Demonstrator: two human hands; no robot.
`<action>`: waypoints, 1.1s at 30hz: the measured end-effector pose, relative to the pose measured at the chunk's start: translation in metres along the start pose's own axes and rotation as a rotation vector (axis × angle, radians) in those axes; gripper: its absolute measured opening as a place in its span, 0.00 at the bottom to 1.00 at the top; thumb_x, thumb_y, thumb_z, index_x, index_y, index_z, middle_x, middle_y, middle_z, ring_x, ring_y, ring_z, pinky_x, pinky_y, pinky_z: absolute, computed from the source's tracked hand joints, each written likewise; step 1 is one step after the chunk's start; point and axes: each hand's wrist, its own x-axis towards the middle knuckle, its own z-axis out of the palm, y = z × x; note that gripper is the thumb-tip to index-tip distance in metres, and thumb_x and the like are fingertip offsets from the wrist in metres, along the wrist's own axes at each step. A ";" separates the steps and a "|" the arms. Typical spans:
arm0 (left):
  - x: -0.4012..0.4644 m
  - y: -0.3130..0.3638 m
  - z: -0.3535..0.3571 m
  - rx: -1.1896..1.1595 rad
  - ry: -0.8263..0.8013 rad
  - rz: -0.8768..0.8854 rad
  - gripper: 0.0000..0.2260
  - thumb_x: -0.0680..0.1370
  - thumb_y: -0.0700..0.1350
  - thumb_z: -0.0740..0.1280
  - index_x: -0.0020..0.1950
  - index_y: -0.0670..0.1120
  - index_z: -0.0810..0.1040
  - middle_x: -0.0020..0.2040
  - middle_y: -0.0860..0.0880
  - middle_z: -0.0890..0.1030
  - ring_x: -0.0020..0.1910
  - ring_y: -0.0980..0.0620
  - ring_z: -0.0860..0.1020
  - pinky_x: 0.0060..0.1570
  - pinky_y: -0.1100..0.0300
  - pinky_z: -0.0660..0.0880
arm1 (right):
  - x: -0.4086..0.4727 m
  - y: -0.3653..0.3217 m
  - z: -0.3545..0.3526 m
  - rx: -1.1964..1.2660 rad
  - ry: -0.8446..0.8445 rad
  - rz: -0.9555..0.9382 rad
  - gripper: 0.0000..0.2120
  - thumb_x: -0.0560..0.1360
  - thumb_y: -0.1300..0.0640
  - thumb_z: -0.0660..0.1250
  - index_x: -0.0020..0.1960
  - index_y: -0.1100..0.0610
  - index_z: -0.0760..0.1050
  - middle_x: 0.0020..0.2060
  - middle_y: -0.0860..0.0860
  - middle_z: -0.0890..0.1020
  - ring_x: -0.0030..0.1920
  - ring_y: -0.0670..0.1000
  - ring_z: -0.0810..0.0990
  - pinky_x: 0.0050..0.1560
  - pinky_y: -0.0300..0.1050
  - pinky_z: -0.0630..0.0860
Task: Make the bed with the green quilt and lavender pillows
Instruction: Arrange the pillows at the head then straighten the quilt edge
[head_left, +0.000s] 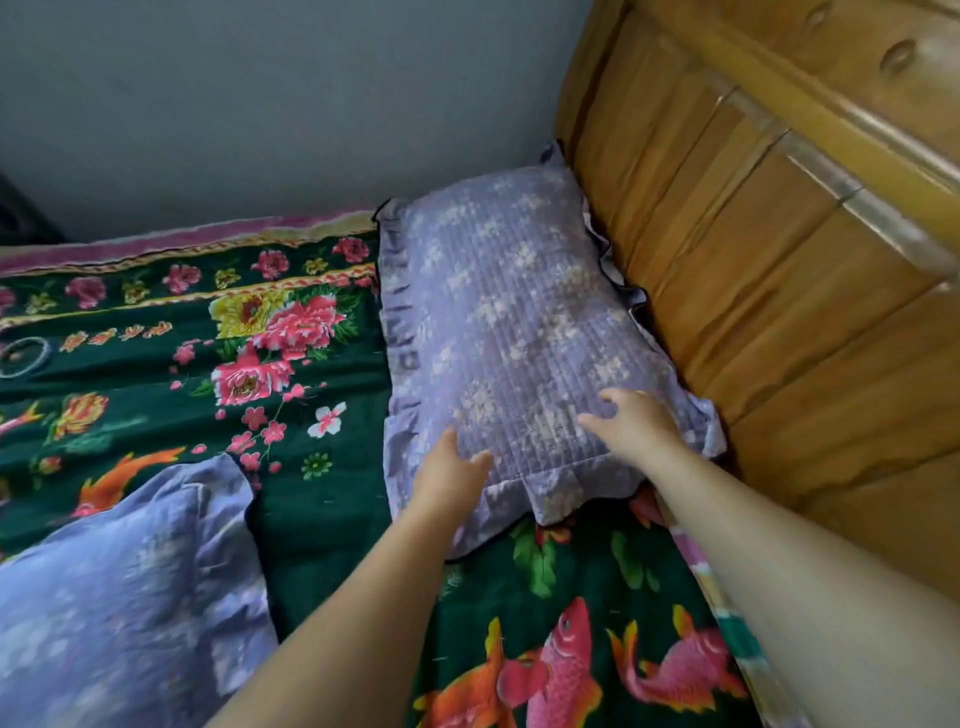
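A lavender quilted pillow (514, 322) with a ruffled edge lies flat on the green quilt (156, 364), against the wooden headboard. My left hand (449, 467) rests on its near left edge with fingers relaxed. My right hand (631, 421) lies over the near right part of the pillow, fingers spread and slightly bent. A second lavender pillow (130, 582) lies at the lower left on the quilt. The quilt is dark green with pink flowers and orange and pink fish.
The wooden headboard (769, 270) rises along the right side. A grey wall (260, 104) runs behind the bed at the far side. The quilt's pink border (182, 239) meets that wall.
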 end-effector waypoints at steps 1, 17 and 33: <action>-0.006 -0.013 -0.003 0.007 0.017 0.003 0.28 0.80 0.50 0.62 0.77 0.47 0.55 0.74 0.45 0.65 0.67 0.42 0.70 0.63 0.52 0.69 | -0.011 -0.003 0.010 -0.002 0.001 -0.005 0.29 0.77 0.45 0.64 0.73 0.57 0.64 0.71 0.58 0.66 0.67 0.60 0.70 0.62 0.48 0.69; -0.131 -0.282 -0.060 0.536 0.533 -0.357 0.34 0.76 0.53 0.67 0.77 0.51 0.53 0.78 0.44 0.49 0.77 0.44 0.45 0.71 0.37 0.44 | -0.194 -0.075 0.216 -0.004 -0.326 -0.204 0.13 0.75 0.50 0.66 0.55 0.56 0.80 0.55 0.54 0.82 0.57 0.55 0.78 0.54 0.42 0.72; -0.179 -0.355 -0.100 -0.082 0.654 -0.436 0.06 0.78 0.44 0.63 0.43 0.43 0.73 0.44 0.42 0.77 0.45 0.42 0.76 0.45 0.58 0.71 | -0.287 -0.083 0.251 -0.030 -0.432 -0.285 0.12 0.77 0.52 0.65 0.55 0.58 0.80 0.55 0.55 0.82 0.56 0.55 0.78 0.58 0.47 0.75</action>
